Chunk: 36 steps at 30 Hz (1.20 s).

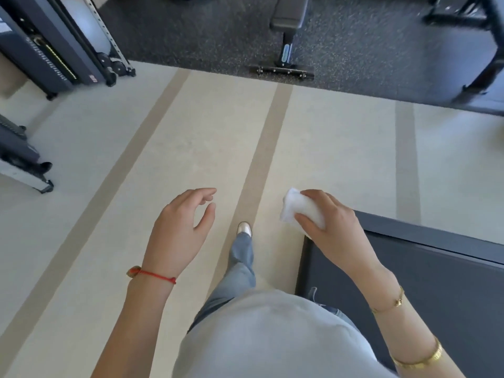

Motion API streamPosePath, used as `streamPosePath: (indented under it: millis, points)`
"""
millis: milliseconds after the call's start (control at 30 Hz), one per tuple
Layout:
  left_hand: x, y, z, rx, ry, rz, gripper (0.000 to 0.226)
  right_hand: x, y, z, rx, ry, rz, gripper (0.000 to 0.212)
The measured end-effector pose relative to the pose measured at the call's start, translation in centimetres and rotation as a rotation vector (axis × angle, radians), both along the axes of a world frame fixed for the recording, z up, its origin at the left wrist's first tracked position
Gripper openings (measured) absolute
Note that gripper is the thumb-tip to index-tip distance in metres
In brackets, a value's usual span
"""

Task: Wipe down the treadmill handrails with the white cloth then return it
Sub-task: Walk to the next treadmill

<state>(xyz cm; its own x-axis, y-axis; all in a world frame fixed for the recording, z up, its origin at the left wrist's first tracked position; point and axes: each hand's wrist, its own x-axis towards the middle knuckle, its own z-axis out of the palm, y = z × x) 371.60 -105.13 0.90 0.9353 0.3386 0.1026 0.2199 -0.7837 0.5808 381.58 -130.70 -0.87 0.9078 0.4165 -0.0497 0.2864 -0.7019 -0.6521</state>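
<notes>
My right hand (331, 230) grips the crumpled white cloth (298, 208) in front of me, fingers curled over its top, just above the near corner of a dark treadmill deck (425, 271) at the lower right. My left hand (181, 227) hovers over the pale floor to the left, fingers relaxed and slightly bent, holding nothing. No handrail is in view. One of my feet (243, 229) steps forward between the hands.
Pale floor with tan stripes (261, 170) runs ahead. Dark speckled mat (218, 31) lies beyond, with a bench base (283, 70) on it. Gym machines stand at the far left (54, 50) and left edge (21, 165); a dark frame (480, 77) is at the upper right.
</notes>
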Motion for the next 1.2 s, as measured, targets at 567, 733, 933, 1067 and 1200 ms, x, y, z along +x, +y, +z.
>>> streamPosePath:
  millis: [567, 733, 933, 1067, 1200]
  points:
    - [39.8, 6.0, 0.8, 0.031, -0.046, -0.508, 0.024, 27.2, 5.3, 0.3, 0.094, -0.031, -0.485, 0.032]
    - [48.9, 3.9, 0.4, 0.008, -0.027, -0.665, 0.024, 32.2, 3.7, 0.0, 0.088, -0.006, -0.622, 0.032]
    - [60.4, -1.4, -0.7, 0.007, -0.027, -0.822, 0.024, 39.5, 0.0, -1.3, 0.085, -0.012, -0.773, 0.032]
    - [68.8, -7.0, -0.5, 0.015, -0.057, -0.91, 0.024, 45.5, -4.6, -1.3, 0.074, -0.043, -0.864, 0.031]
    - [76.4, -13.6, 0.6, 0.02, -0.101, -0.988, 0.024, 51.6, -10.3, 0.0, 0.079, -0.072, -0.945, 0.03]
